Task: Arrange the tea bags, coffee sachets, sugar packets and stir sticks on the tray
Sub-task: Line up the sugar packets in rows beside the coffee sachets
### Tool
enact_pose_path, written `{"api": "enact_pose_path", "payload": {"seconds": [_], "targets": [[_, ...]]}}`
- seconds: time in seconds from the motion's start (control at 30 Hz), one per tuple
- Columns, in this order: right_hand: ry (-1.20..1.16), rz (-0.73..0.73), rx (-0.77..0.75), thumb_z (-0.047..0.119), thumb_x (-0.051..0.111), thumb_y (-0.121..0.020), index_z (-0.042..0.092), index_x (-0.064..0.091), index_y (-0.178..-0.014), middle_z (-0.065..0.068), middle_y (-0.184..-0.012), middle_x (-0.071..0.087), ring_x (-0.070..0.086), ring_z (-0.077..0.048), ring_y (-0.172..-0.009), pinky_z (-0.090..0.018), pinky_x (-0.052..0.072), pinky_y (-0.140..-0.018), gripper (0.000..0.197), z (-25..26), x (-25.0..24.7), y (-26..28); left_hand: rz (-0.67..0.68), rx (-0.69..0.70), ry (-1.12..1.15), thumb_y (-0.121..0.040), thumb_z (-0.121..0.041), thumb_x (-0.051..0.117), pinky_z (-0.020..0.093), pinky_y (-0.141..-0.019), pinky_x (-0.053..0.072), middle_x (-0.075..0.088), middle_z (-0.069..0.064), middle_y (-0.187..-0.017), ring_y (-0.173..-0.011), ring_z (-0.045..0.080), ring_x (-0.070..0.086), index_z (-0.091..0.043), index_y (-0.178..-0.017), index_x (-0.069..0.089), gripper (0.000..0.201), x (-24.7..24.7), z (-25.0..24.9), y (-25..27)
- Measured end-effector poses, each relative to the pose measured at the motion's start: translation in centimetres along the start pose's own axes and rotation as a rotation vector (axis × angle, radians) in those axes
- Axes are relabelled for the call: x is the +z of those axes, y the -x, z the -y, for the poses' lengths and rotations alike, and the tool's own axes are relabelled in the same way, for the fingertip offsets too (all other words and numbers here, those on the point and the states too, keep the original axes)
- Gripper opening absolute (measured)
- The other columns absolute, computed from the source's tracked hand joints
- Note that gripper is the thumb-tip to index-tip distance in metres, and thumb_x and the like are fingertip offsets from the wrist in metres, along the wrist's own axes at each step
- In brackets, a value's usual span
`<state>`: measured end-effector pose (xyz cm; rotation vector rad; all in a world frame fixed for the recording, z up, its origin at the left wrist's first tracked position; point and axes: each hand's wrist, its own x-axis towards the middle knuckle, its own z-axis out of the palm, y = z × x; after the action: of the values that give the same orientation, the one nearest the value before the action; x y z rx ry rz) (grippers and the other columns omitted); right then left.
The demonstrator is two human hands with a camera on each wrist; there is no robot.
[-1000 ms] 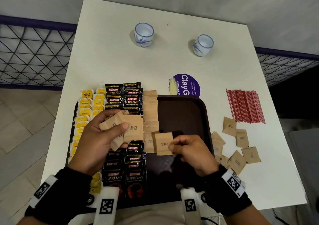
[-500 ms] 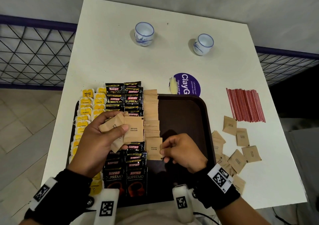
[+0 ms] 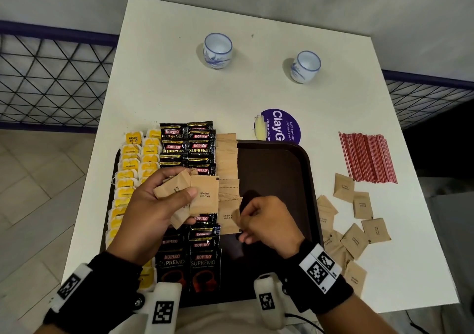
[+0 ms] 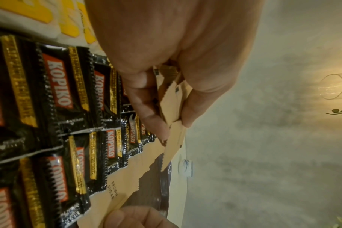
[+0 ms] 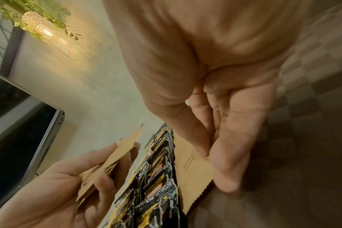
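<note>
A dark brown tray (image 3: 277, 169) holds two columns of yellow tea bags (image 3: 130, 164), two columns of black coffee sachets (image 3: 200, 149) and one column of brown sugar packets (image 3: 227, 159). My left hand (image 3: 184, 195) hovers over the sachets and grips a fan of several sugar packets (image 3: 204, 195), seen edge-on in the left wrist view (image 4: 174, 138). My right hand (image 3: 256, 221) pinches the right edge of one sugar packet (image 3: 227, 221) lying at the near end of the sugar column (image 5: 191, 169). Red stir sticks (image 3: 366, 156) lie on the table to the right.
Several loose sugar packets (image 3: 359, 231) are scattered on the white table right of the tray. Two blue-and-white cups (image 3: 218, 50) (image 3: 305, 67) stand at the far side. A purple round sticker (image 3: 282, 126) sits just beyond the tray. The tray's right half is bare.
My right hand has carried one sugar packet leftward and down onto the near end of the sugar column. The left hand has kept its fan of packets almost still.
</note>
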<state>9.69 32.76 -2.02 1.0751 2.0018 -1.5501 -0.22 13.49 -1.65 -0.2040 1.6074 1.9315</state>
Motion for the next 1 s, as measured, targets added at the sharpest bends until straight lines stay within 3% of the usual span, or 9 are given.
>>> {"api": "enact_pose_path", "payload": {"seconds": [0.17, 0.3, 0.43, 0.5, 0.6, 0.67, 0.73, 0.87, 1.0], "targets": [[0.119, -0.118, -0.123, 0.027, 0.078, -0.081, 0.017, 0.067, -0.078, -0.006, -0.065, 0.071, 0.071, -0.023, -0.06, -0.03, 0.053, -0.053, 0.015, -0.1, -0.4, -0.1, -0.002, 0.003, 0.021, -0.088, 0.002, 0.069, 0.034, -0.05, 0.061, 0.075, -0.001, -0.104, -0.083, 0.023, 0.077, -0.014, -0.114, 0.067, 0.032, 0.5, 0.0, 0.0], [-0.175, 0.087, -0.186, 0.024, 0.082, -0.081, 0.014, 0.066, -0.092, -0.002, -0.073, 0.07, 0.062, -0.012, -0.06, -0.023, 0.042, -0.048, 0.022, 1.2, -0.2, 0.2, 0.016, 0.014, 0.071, -0.087, 0.0, 0.069, 0.037, -0.053, 0.062, 0.075, 0.001, -0.108, -0.083, 0.024, 0.076, -0.021, -0.109, 0.069, 0.031, 1.3, 0.2, -0.2], [-0.307, 0.107, -0.239, 0.012, 0.077, -0.086, 0.0, 0.064, -0.091, -0.009, -0.08, 0.068, 0.062, -0.012, -0.061, -0.021, 0.041, -0.046, 0.019, 2.6, 0.2, 0.1, 0.063, 0.04, 0.044, -0.084, 0.0, 0.071, 0.039, -0.056, 0.063, 0.075, -0.001, -0.106, -0.081, 0.023, 0.075, -0.026, -0.102, 0.072, 0.032, 2.6, 0.4, -0.2], [-0.404, 0.057, -0.256, 0.004, 0.073, -0.087, -0.002, 0.06, -0.086, -0.014, -0.082, 0.068, 0.067, -0.017, -0.065, -0.022, 0.046, -0.048, 0.014, 2.8, -0.1, 0.1, 0.066, 0.042, 0.039, -0.085, 0.001, 0.07, 0.04, -0.057, 0.063, 0.076, 0.0, -0.105, -0.082, 0.024, 0.075, -0.023, -0.106, 0.07, 0.032, 2.6, 0.5, -0.2], [-0.563, -0.015, -0.268, -0.008, 0.066, -0.088, -0.001, 0.052, -0.085, -0.015, -0.087, 0.07, 0.074, -0.031, -0.075, -0.032, 0.058, -0.058, 0.016, 2.7, -1.5, 0.5, 0.046, 0.036, 0.036, -0.085, -0.001, 0.07, 0.041, -0.058, 0.063, 0.073, 0.008, -0.113, -0.088, 0.037, 0.076, -0.02, -0.114, 0.068, 0.034, 1.7, 0.6, -0.3], [-0.498, -0.043, -0.28, -0.011, 0.064, -0.088, 0.002, 0.051, -0.086, -0.018, -0.088, 0.071, 0.075, -0.036, -0.077, -0.037, 0.06, -0.063, 0.017, 2.0, -2.7, 0.7, 0.038, 0.045, 0.034, -0.082, -0.007, 0.072, 0.04, -0.058, 0.063, 0.071, 0.012, -0.117, -0.09, 0.043, 0.075, -0.021, -0.115, 0.067, 0.036, 0.7, 0.4, -0.2], [-0.31, -0.04, -0.307, -0.009, 0.063, -0.089, 0.004, 0.057, -0.087, -0.018, -0.087, 0.072, 0.074, -0.032, -0.072, -0.036, 0.058, -0.059, 0.015, 1.1, -3.8, 0.9, 0.027, 0.048, 0.024, -0.079, -0.012, 0.073, 0.04, -0.058, 0.062, 0.071, 0.015, -0.116, -0.089, 0.043, 0.075, -0.025, -0.111, 0.069, 0.036, 0.0, 0.1, 0.0], [0.051, 0.043, -0.339, -0.003, 0.064, -0.09, 0.014, 0.069, -0.093, -0.004, -0.077, 0.071, 0.064, -0.015, -0.06, -0.02, 0.047, -0.055, 0.018, -0.7, -4.9, 1.4, 0.034, 0.056, 0.025, -0.079, -0.011, 0.071, 0.037, -0.056, 0.062, 0.072, 0.017, -0.112, -0.087, 0.04, 0.076, -0.026, -0.111, 0.069, 0.036, -1.1, -0.5, 0.1], [0.205, 0.126, -0.299, 0.009, 0.072, -0.087, 0.022, 0.069, -0.092, -0.004, -0.075, 0.071, 0.064, -0.012, -0.06, -0.029, 0.054, -0.063, 0.014, -1.4, -4.5, 1.2, 0.039, 0.056, 0.036, -0.078, -0.01, 0.07, 0.037, -0.055, 0.062, 0.074, 0.016, -0.109, -0.084, 0.04, 0.076, -0.026, -0.109, 0.068, 0.035, -1.1, -0.6, 0.2]]}}
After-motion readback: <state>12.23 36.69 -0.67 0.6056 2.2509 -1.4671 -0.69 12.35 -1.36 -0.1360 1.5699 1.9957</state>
